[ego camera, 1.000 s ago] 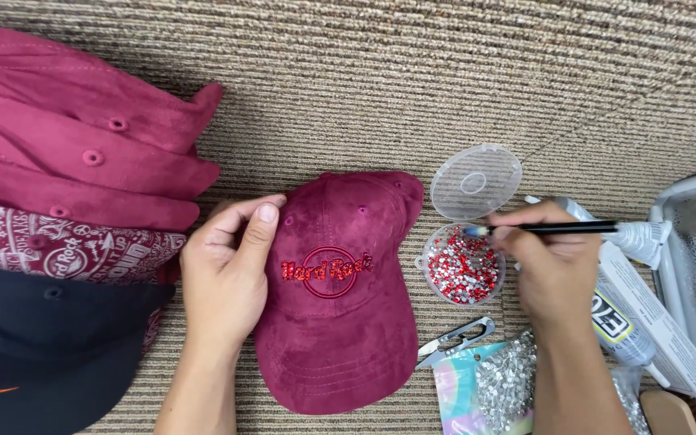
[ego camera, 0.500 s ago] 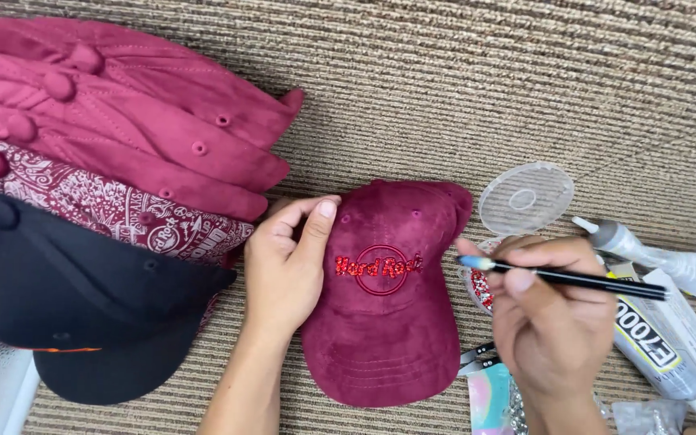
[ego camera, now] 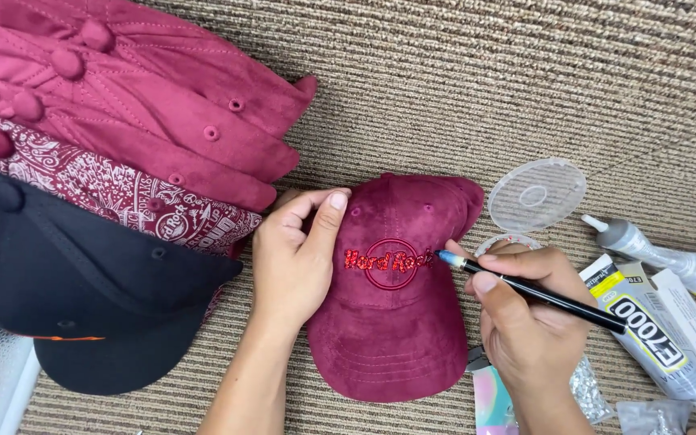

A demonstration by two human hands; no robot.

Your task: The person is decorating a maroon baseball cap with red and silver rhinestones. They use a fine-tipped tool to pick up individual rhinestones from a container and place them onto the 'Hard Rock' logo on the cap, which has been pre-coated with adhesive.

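A maroon suede cap (ego camera: pixel 396 322) lies on ribbed beige carpet, its front showing a red sparkly round logo (ego camera: pixel 391 261). My left hand (ego camera: pixel 293 258) rests on the cap's left side, thumb pressed near the logo. My right hand (ego camera: pixel 525 318) holds a black pen-like applicator (ego camera: pixel 541 292); its light blue tip touches the cap at the logo's right end. My right hand hides most of a small round container behind it.
A stack of maroon caps (ego camera: pixel 138 105), a patterned red one (ego camera: pixel 106 193) and a dark navy one (ego camera: pixel 82 298) fills the left. A clear round lid (ego camera: pixel 537 195), glue tubes (ego camera: pixel 654 338) and small bags of beads (ego camera: pixel 586 387) lie to the right.
The view shifted, so everything appears further right and lower. My right hand moved the applicator from the bead container over to the cap, its tip now touching beside the logo. My left hand kept its hold.
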